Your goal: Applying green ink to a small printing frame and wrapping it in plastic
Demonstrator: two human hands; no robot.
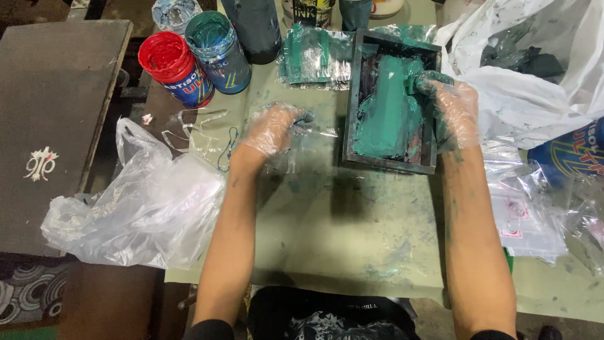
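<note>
Head view. The right hand (454, 113), in a thin clear glove smeared green, rests on the right edge of a small dark framed tray (352, 94) loaded with thick teal-green ink (387, 113). Its fingers curl over a green-coated tool (416, 80) at the upper right of the ink mass; the grip appears clenched on that tool, though ink hides the contact. The left hand (272, 129), also gloved, lies on the green table (340, 226) just left of the tray, fingers loosely bent over a crumpled clear plastic sheet (302, 141); its grip is released, pressing rather than grasping.

Step in hand, as judged: ink is being worked or scraped inside the tray. The next move calls for a steady frame and a controlled draw of the tool through the ink, kept inside the rim.

Nearby: a red ink jar (171, 62) and a teal ink jar (217, 44) stand open at upper left; white plastic bags (145, 214) lie at left.
</note>
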